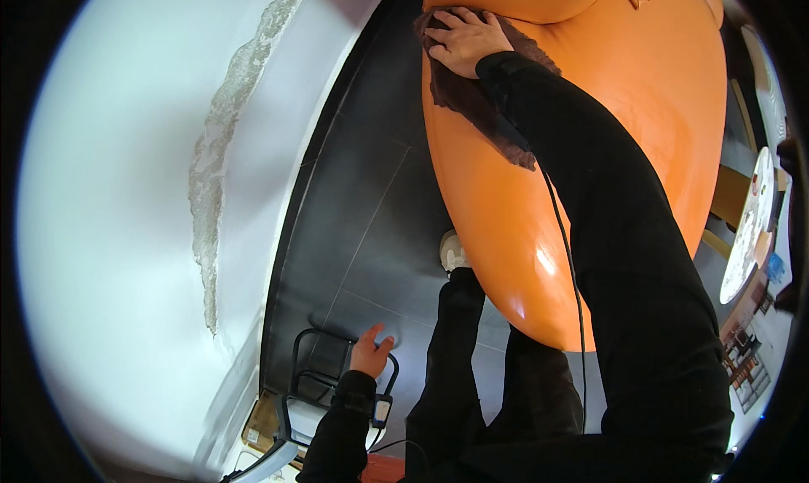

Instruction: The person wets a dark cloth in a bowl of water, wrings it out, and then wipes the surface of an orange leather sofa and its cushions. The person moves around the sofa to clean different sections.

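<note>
My right hand (468,43) lies flat with its fingers spread on a brown cloth (472,104), pressing it against the side of a large, glossy orange upholstered seat (640,104). The cloth drapes along the seat's left edge, and my sleeve covers part of it. Lower left, my left hand (369,352) hangs in the air with thumb and fingers apart, holding nothing. Close by it is a black tubular metal frame (297,361); whether the hand touches it is not clear.
Dark grey floor tiles (371,222) run between the seat and a white wall (118,171) with a strip of peeling plaster (217,154). A black cable (573,272) hangs beside my right arm. A round white table (752,222) stands at the right. My shoe (453,251) is beside the seat.
</note>
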A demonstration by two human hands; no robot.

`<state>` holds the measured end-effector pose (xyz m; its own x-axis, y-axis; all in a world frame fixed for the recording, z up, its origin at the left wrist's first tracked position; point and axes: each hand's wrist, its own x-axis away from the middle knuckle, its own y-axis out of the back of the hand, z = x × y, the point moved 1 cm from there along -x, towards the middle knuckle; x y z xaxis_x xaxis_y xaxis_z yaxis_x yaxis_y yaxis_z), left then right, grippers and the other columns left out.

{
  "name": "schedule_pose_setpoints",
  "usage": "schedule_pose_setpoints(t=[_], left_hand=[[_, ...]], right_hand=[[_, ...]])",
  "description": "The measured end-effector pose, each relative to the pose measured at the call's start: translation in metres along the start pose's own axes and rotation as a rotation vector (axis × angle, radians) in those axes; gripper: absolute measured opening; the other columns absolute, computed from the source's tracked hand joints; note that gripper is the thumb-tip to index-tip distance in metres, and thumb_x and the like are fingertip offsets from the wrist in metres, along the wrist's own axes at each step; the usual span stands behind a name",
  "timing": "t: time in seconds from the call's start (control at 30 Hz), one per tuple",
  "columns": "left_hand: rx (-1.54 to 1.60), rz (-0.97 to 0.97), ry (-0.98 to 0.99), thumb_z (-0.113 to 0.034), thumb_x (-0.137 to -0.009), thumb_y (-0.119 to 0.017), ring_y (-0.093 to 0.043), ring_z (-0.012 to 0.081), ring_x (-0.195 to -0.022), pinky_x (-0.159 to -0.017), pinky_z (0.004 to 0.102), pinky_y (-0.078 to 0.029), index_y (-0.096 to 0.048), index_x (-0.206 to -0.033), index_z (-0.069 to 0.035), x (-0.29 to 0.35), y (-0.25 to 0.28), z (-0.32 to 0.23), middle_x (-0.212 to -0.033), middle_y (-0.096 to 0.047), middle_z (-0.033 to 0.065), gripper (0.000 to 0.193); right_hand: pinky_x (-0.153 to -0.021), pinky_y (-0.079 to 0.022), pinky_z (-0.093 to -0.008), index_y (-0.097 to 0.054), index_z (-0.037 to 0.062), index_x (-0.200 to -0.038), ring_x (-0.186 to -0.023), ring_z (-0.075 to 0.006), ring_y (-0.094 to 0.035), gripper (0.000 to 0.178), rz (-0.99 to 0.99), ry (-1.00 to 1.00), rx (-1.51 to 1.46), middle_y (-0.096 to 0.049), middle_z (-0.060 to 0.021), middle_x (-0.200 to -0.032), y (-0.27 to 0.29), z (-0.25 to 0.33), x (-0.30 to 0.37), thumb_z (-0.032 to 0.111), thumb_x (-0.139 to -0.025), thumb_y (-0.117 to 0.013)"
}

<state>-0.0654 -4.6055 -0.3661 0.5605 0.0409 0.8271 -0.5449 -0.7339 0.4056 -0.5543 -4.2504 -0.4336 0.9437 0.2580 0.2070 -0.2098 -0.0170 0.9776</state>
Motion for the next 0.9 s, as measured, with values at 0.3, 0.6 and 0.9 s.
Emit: schedule_pose_setpoints(t=[0.3,0.6,0.9], left_hand=[[-0.042,0.119,-0.061,-0.035,-0.091,-0.065,-0.060,0.0383,-0.113,-0.097,0.0425,-0.047,-0.057,-0.132,0.002,0.020,-0.043,-0.037,-0.128,-0.060,0.0254,0.056],[-0.313,0.536,-0.355,-0.037,-0.093,-0.062,-0.051,0.0364,-0.128,-0.109,0.0433,-0.040,-0.053,-0.137,-0.002,0.075,-0.125,-0.061,-0.139,-0.054,0.0197,0.057],[-0.502,0.561,-0.458,-0.040,-0.096,-0.055,-0.038,0.0338,-0.141,-0.114,0.0441,-0.036,-0.054,-0.138,-0.007,0.083,-0.149,-0.049,-0.147,-0.048,0.0147,0.053]], right_hand=[[-0.118,-0.014,-0.0551,-0.064,0.0199,-0.131,-0.147,-0.0250,-0.028,0.047,0.121,0.368,0.146,-0.047,-0.0009,-0.151,0.022,0.036,0.079,0.043,-0.099,-0.040],[-0.116,-0.018,-0.0510,-0.078,0.0121,-0.096,-0.128,-0.0265,-0.047,0.035,0.122,0.812,-0.028,-0.070,-0.0021,-0.110,-0.020,0.085,0.260,0.035,-0.085,-0.053],[-0.122,-0.013,-0.0502,-0.067,0.0047,-0.120,-0.144,-0.0271,-0.034,0.057,0.346,0.929,-0.356,-0.059,-0.0066,-0.136,-0.054,0.059,0.392,0.045,-0.080,-0.068]])
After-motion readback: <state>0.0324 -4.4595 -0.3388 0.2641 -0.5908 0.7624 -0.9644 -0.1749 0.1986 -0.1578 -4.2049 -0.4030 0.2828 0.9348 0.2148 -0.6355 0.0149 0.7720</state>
